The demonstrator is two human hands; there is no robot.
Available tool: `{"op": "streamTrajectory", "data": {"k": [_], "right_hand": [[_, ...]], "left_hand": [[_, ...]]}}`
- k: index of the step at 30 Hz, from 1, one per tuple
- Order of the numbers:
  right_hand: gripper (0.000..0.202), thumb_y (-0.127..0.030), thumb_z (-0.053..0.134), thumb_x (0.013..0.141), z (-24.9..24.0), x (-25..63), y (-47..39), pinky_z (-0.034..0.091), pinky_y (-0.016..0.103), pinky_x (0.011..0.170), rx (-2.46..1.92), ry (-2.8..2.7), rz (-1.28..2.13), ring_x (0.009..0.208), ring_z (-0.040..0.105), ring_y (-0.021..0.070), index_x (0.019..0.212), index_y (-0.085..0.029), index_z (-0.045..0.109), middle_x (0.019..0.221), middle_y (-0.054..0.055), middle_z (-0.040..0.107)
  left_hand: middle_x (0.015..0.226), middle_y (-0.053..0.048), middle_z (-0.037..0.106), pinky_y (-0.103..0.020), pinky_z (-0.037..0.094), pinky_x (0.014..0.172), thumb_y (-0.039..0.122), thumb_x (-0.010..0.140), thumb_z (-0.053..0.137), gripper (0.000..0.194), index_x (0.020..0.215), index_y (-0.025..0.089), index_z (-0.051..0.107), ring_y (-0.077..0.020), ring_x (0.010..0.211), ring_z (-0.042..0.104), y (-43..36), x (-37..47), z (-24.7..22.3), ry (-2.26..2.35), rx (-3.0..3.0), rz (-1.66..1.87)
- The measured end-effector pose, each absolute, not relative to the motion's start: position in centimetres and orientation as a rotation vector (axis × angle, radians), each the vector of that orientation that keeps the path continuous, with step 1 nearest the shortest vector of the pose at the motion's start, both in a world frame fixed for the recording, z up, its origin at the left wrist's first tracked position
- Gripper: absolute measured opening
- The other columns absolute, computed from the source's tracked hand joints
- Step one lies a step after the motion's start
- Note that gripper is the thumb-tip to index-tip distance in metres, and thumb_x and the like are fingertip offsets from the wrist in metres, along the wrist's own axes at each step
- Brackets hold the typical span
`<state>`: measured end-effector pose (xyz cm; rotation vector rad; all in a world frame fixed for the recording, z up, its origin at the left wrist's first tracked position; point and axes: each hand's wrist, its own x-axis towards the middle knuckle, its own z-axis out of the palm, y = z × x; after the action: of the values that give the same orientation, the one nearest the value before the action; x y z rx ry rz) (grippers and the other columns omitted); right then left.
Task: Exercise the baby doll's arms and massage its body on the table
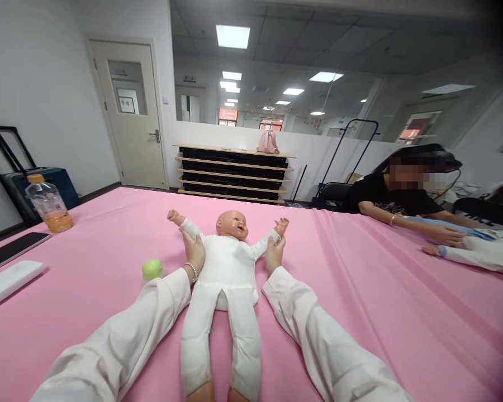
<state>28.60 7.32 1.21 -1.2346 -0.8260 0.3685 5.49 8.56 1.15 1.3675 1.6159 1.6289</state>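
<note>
A baby doll point(228, 265) with a white cloth body lies on its back on the pink sheet point(335, 290), head away from me and arms spread outward. My left hand point(194, 254) is wrapped round the doll's arm on the left side, with a beaded bracelet at my wrist. On the other side, my right hand point(274, 254) grips the doll's other arm, fingers closed round the white sleeve. Both doll hands stick out beyond my fingers.
A green round object point(152, 269) lies left of the doll. Farther left are a bottle point(50, 205), a dark phone point(14, 251) and a white case point(10, 283). At the right, a person point(396, 195) handles another doll point(482, 251).
</note>
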Motion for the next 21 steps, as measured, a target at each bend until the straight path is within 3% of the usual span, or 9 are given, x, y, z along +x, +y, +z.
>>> {"op": "streamTrajectory", "data": {"k": [3,6,10,14,18,21], "right_hand": [[0.056,-0.037,0.039,0.083,1.9,27.0,8.3,0.035,0.038,0.098,-1.212,-1.112,0.212,0.117,0.044,0.0205,0.134,-0.017,0.028,0.132,0.012,0.043],[0.051,-0.035,0.034,0.086,1.9,26.1,9.1,0.033,0.039,0.098,-1.309,-1.304,0.134,0.114,0.045,0.0201,0.135,-0.023,0.031,0.132,0.007,0.044],[0.045,-0.032,0.038,0.085,1.0,26.6,10.0,0.036,0.036,0.094,-1.424,-1.400,0.288,0.106,0.050,0.0211,0.129,-0.029,0.044,0.127,0.003,0.050],[0.040,-0.031,0.048,0.080,0.1,27.4,10.9,0.035,0.036,0.096,-1.446,-1.285,0.465,0.102,0.053,0.0220,0.120,-0.032,0.054,0.118,0.001,0.056],[0.038,-0.029,0.058,0.072,0.2,27.4,11.1,0.033,0.035,0.099,-1.362,-1.106,0.579,0.104,0.052,0.0227,0.110,-0.031,0.061,0.114,0.001,0.059],[0.036,-0.030,0.057,0.073,0.5,27.1,10.4,0.034,0.032,0.098,-1.319,-1.113,0.570,0.106,0.052,0.0212,0.109,-0.030,0.061,0.114,0.000,0.059]], "left_hand": [[0.148,-0.014,0.014,-0.036,0.020,0.110,0.019,0.083,0.037,0.064,0.141,0.012,0.012,-0.0235,0.136,0.014,9.6,6.2,2.2,1.777,1.640,1.449],[0.140,-0.016,0.032,-0.042,0.026,0.103,0.017,0.081,0.038,0.055,0.136,0.015,0.031,-0.0284,0.129,0.030,10.7,6.0,2.3,1.850,1.938,1.087],[0.113,-0.014,0.056,-0.042,0.031,0.094,0.018,0.084,0.033,0.051,0.134,0.020,0.036,-0.0260,0.110,0.047,11.6,5.4,0.9,1.823,2.092,0.892],[0.095,-0.012,0.059,-0.038,0.033,0.090,0.026,0.085,0.034,0.047,0.130,0.025,0.043,-0.0248,0.098,0.051,12.1,5.1,-0.2,1.798,2.046,0.974],[0.092,-0.012,0.058,-0.037,0.033,0.088,0.027,0.085,0.033,0.050,0.135,0.024,0.037,-0.0249,0.096,0.051,12.2,5.2,-0.1,1.812,2.053,0.935],[0.092,-0.012,0.059,-0.037,0.033,0.090,0.027,0.083,0.039,0.052,0.134,0.024,0.037,-0.0252,0.097,0.051,12.2,5.2,0.0,1.785,1.997,0.997]]}}
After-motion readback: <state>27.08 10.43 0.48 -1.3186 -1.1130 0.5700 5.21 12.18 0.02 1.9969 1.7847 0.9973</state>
